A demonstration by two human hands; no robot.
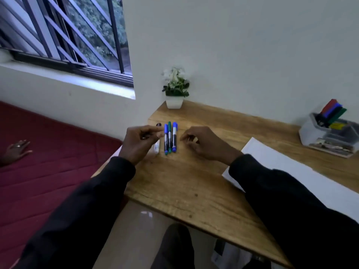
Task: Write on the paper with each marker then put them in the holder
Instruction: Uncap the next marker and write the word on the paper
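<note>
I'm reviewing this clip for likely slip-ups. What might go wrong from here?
The white marker by the left hand lies near the left edge of the table; a nudge might roll it off.
The three markers beside it lie tight together, so lifting one may scatter the others.
The holder already has markers leaning in it, so new ones might jam.

The brown wooden bench is carrying 3 dark-barrelled markers lying side by side: a blue-capped marker, a green-capped marker and a second blue-capped marker. A white-barrelled marker is lying just left of them, partly hidden. A white square plant pot is standing at the far corner, a large white paper sheet is lying at the right, and a grey plastic holder is sitting beyond it.
</note>
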